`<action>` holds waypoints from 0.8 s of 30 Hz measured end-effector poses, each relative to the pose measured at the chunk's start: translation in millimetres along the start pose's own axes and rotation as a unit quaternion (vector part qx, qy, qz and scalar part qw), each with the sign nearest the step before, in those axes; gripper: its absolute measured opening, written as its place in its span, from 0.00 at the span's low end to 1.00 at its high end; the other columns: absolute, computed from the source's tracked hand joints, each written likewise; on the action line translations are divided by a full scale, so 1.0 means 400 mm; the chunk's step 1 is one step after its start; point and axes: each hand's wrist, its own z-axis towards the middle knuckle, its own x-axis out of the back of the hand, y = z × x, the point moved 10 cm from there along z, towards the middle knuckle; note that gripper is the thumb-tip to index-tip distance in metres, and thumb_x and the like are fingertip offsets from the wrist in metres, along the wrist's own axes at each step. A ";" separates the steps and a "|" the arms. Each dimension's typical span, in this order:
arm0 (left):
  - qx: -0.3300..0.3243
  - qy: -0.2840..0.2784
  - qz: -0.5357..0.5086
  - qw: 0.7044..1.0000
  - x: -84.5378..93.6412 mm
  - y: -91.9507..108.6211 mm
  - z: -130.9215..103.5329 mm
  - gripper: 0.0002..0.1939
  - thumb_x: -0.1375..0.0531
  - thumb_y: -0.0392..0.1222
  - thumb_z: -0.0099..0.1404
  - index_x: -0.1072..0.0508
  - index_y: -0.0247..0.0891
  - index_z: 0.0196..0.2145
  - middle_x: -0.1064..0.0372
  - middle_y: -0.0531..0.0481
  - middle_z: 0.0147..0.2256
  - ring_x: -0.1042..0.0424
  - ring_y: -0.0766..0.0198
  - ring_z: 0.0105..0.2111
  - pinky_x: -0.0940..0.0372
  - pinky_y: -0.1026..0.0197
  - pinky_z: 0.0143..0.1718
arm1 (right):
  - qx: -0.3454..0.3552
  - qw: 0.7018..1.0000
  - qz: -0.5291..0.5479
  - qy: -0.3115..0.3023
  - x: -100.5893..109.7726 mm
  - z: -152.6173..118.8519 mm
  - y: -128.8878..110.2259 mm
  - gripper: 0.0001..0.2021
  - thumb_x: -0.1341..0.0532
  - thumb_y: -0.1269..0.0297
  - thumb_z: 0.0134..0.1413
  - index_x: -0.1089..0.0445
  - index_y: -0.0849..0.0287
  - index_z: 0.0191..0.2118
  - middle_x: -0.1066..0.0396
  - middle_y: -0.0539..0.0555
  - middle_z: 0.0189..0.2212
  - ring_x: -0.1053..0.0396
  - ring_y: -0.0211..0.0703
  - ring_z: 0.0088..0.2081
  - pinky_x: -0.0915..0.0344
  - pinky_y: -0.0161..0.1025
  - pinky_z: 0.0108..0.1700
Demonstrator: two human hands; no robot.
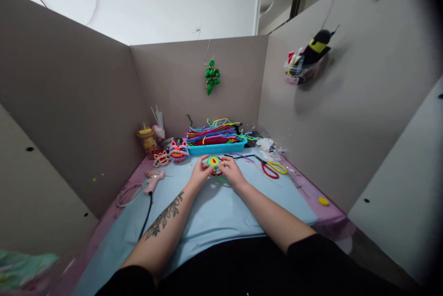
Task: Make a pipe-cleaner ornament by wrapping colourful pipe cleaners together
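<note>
Left hand [200, 173] and right hand [232, 171] pinch a round piece [213, 161] (green-rimmed, red-marked) between their fingers, seemingly mid-adjustment, the next move calling for steadiness.

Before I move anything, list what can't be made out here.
All in the head view:
Back of the round piece: hidden by its own front.
Its red mark: too small to read.
Far end of the black cord: hidden by the left forearm.
Green cloth: blurred, cut off by the left edge.
Some contents of the hanging cup: blurred.
</note>
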 end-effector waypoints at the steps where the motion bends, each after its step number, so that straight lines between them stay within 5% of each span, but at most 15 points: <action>1: -0.002 0.007 -0.003 1.000 0.005 0.002 0.001 0.35 0.34 0.47 0.48 0.40 0.33 0.50 0.35 0.57 0.20 0.31 0.65 0.22 0.39 0.66 0.24 | 0.006 1.000 -0.005 0.003 0.002 -0.002 -0.007 0.10 0.39 0.56 0.45 0.28 0.57 0.25 0.38 0.56 0.45 0.40 0.49 0.51 0.49 0.45 0.56; 7: -0.034 0.079 -0.012 0.996 0.055 0.018 0.009 0.32 0.33 0.46 0.47 0.38 0.34 0.48 0.35 0.57 0.21 0.33 0.69 0.22 0.40 0.67 0.26 | 0.036 0.998 -0.039 0.043 0.013 -0.015 -0.038 0.13 0.38 0.55 0.42 0.32 0.58 0.33 0.36 0.56 0.40 0.36 0.48 0.45 0.38 0.43 0.45; 12: -0.043 0.121 -0.009 0.992 0.085 0.023 0.012 0.31 0.33 0.45 0.47 0.38 0.34 0.47 0.39 0.60 0.18 0.39 0.72 0.19 0.45 0.69 0.22 | -0.012 0.999 -0.013 -0.029 -0.033 -0.024 -0.006 0.13 0.37 0.56 0.40 0.35 0.57 0.32 0.33 0.47 0.26 0.36 0.37 0.25 0.37 0.36 0.29; 18: -0.047 0.122 -0.005 0.991 0.096 0.010 0.017 0.31 0.34 0.45 0.49 0.40 0.36 0.49 0.40 0.61 0.18 0.37 0.71 0.19 0.42 0.68 0.24 | -0.025 0.990 0.091 -0.101 -0.066 -0.031 -0.033 0.07 0.40 0.60 0.42 0.35 0.57 0.26 0.35 0.45 0.19 0.38 0.34 0.20 0.41 0.33 0.24; 24: 0.030 0.145 -0.022 0.989 0.117 -0.046 0.025 0.35 0.33 0.44 0.48 0.43 0.36 0.50 0.31 0.52 0.25 0.26 0.62 0.30 0.39 0.67 0.26 | -0.077 0.960 0.263 0.057 0.035 0.013 0.005 0.13 0.36 0.57 0.35 0.37 0.56 0.27 0.36 0.45 0.18 0.42 0.33 0.18 0.47 0.32 0.20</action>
